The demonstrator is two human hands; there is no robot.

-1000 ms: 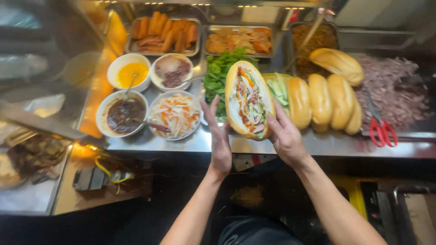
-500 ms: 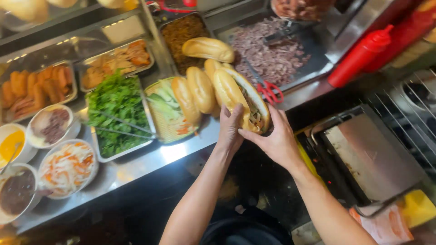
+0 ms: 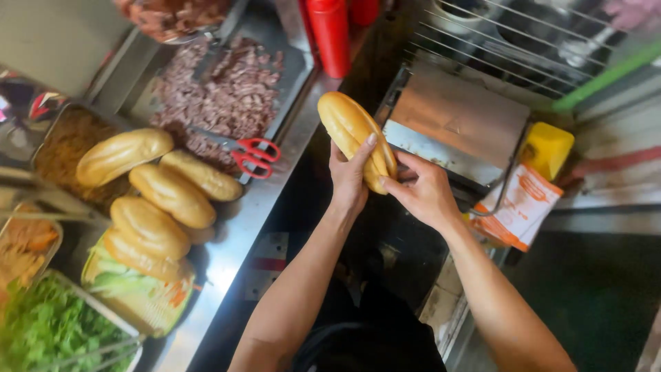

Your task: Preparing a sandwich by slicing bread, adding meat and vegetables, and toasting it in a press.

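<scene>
— What sits at the far left?
— One tray of green herbs (image 3: 48,324), and just above it a tray of cucumber slices (image 3: 131,286). Four bread rolls (image 3: 172,195) lie stacked over that part of the steel table (image 3: 234,241).

— And next to them?
— One pair of red-handled scissors (image 3: 251,153) rests on the tray of chopped meat (image 3: 227,96). Two red squeeze bottles (image 3: 330,34) stand behind it.

— Where is the closed sandwich?
— One filled baguette (image 3: 348,124) is up in the air, right of the table, over the dark gap. The left hand (image 3: 350,180) wraps it from below, thumb up along the crust; the right hand (image 3: 423,193) pinches its lower end. Both hands are clamped on it, close together.

— Further right?
— One metal press (image 3: 461,117), one yellow container (image 3: 547,148), and one orange-and-white paper bag (image 3: 520,207).
</scene>
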